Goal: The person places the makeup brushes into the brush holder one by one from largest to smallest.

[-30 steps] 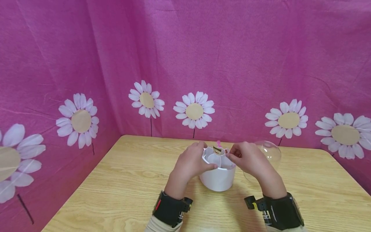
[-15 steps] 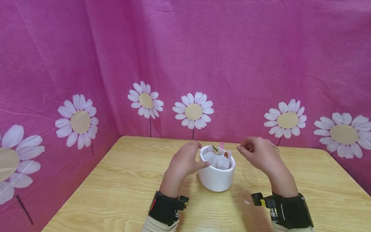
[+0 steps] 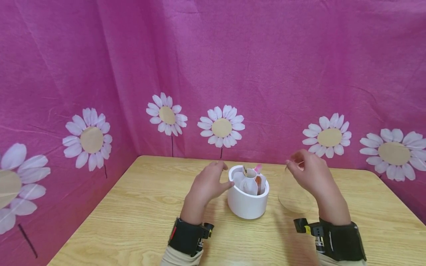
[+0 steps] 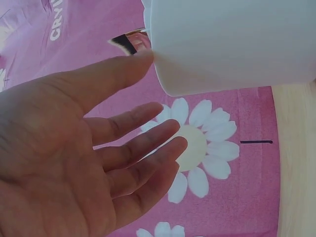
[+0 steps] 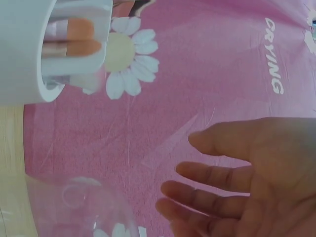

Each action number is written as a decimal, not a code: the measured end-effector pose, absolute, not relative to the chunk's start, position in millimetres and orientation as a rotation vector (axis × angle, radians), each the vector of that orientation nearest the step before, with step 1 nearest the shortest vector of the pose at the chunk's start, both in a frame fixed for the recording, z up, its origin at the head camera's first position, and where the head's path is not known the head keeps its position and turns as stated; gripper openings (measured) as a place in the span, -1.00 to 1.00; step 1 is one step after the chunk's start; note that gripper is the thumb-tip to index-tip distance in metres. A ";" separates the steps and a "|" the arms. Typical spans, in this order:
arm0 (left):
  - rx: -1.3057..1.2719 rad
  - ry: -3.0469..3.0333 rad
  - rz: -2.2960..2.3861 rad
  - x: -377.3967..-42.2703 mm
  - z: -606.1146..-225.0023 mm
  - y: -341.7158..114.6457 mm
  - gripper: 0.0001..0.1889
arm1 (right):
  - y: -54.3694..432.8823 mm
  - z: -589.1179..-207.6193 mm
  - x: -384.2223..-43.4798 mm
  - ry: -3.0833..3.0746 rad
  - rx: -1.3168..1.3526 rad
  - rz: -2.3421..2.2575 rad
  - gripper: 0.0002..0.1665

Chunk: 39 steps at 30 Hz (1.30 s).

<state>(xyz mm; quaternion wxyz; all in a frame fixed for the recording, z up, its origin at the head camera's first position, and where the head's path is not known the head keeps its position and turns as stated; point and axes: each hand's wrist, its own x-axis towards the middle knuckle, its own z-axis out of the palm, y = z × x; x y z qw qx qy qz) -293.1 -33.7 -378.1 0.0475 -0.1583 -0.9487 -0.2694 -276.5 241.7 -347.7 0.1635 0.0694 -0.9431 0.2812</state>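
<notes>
A white round makeup brush holder [image 3: 247, 205] with inner dividers stands on the table. Inside it are orange-tipped makeup brushes [image 5: 81, 29], a pink piece [image 3: 257, 168] and, in the left wrist view, a brush with dark bristles [image 4: 123, 43]. My left hand [image 3: 208, 183] is at the holder's left side, thumb tip right at its rim and the other fingers spread. To the holder's right, my right hand [image 3: 311, 173] is raised with loosely bent fingers and nothing in them. It overlaps a clear dome cover [image 3: 293, 197], whose rounded top shows in the right wrist view.
The wooden table [image 3: 149, 210] runs back to a pink cloth [image 3: 273, 74] printed with white daisies. This cloth also covers the left side. White lettering [image 5: 274, 57] shows on it in the right wrist view.
My right hand has moved from the holder's rim up and to the right, over the clear dome. My left hand has eased slightly left, and the holder appears turned a little.
</notes>
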 end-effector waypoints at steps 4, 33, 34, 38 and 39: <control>-0.470 -2.883 -0.807 -295.1 -380.1 -34.8 -0.59 | 245.8 -348.6 -278.2 -2.740 0.169 0.797 -0.48; -0.525 -2.997 -0.863 -293.0 -382.8 -33.3 -0.12 | 255.7 -354.4 -274.1 -2.973 -0.007 0.526 -0.18; -0.520 -2.999 -0.865 -293.0 -382.9 -33.1 -0.12 | 256.2 -354.1 -274.3 -2.968 -0.022 0.530 -0.15; -0.530 -2.996 -0.882 -293.0 -383.8 -32.9 -0.10 | 257.0 -355.1 -275.2 -2.991 -0.005 0.519 0.01; -0.533 -2.995 -0.897 -293.2 -384.6 -32.7 -0.09 | 257.0 -355.7 -275.6 -3.008 0.025 0.515 0.03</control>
